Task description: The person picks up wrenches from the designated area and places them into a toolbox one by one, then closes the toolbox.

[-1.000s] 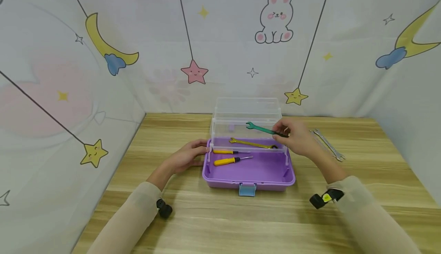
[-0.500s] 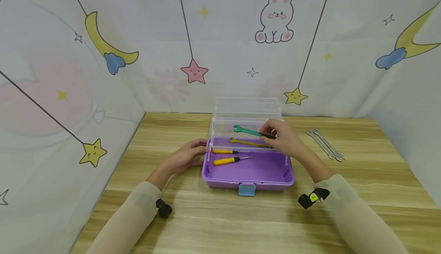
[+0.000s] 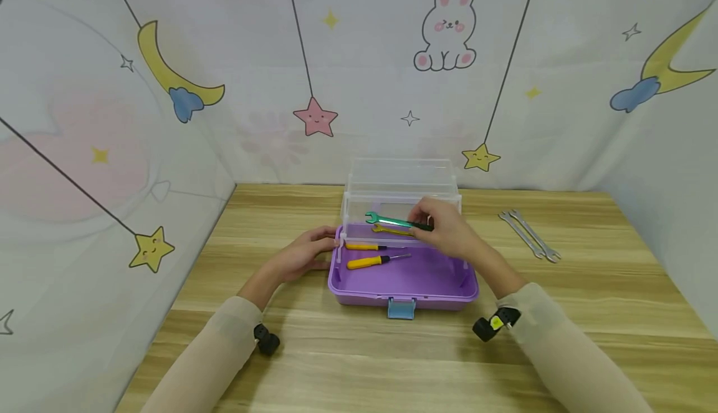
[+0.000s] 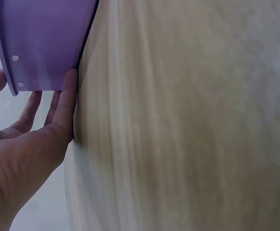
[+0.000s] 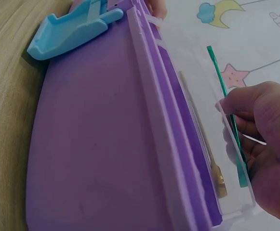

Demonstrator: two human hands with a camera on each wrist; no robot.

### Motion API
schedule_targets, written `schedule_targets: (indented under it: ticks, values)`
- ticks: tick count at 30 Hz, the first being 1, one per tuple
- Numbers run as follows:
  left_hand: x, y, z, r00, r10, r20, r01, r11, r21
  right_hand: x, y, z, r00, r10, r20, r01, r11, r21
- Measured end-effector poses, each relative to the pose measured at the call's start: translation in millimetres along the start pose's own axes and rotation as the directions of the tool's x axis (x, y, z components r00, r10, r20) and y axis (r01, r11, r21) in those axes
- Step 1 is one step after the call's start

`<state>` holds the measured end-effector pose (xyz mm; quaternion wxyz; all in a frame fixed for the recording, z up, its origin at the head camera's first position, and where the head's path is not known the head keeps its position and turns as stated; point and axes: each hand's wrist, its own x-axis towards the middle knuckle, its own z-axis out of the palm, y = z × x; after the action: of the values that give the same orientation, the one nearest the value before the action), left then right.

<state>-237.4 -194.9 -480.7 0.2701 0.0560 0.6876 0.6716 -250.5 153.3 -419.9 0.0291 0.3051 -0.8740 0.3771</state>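
Observation:
My right hand (image 3: 445, 226) pinches a green open-ended wrench (image 3: 387, 220) by its darker end, above the back of an open purple toolbox (image 3: 404, 298). In the right wrist view, the green wrench (image 5: 221, 82) is beside the edge of a clear tray (image 5: 248, 192), with my thumb and fingers on it. A gold wrench (image 3: 384, 229) lies just below it, partly hidden by my hand. Two yellow-handled screwdrivers (image 3: 367, 262) lie at the box's left. My left hand (image 3: 303, 256) rests against the box's left end, its fairly straight fingers (image 4: 65, 103) touching the purple wall.
The clear lid (image 3: 401, 173) stands raised behind the box. Two silver wrenches (image 3: 527, 235) lie side by side on the wooden table (image 3: 336, 363), right of the box. A light blue latch (image 3: 401, 308) hangs at the front. A printed curtain (image 3: 381, 89) surrounds the back and sides.
My right hand has carried the green wrench leftward and slightly down, over the gold wrench. The left hand, toolbox and screwdrivers have stayed put.

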Motion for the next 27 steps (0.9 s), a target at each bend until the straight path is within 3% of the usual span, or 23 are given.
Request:
schedule_targets:
  ticks: [27]
  values:
    - [-0.5, -1.8, 0.2, 1.0, 0.024, 0.008, -0.024, 1.0, 0.007, -0.5, 0.3, 5.6, 0.998, 0.049, 0.038, -0.051, 0.998, 0.047]
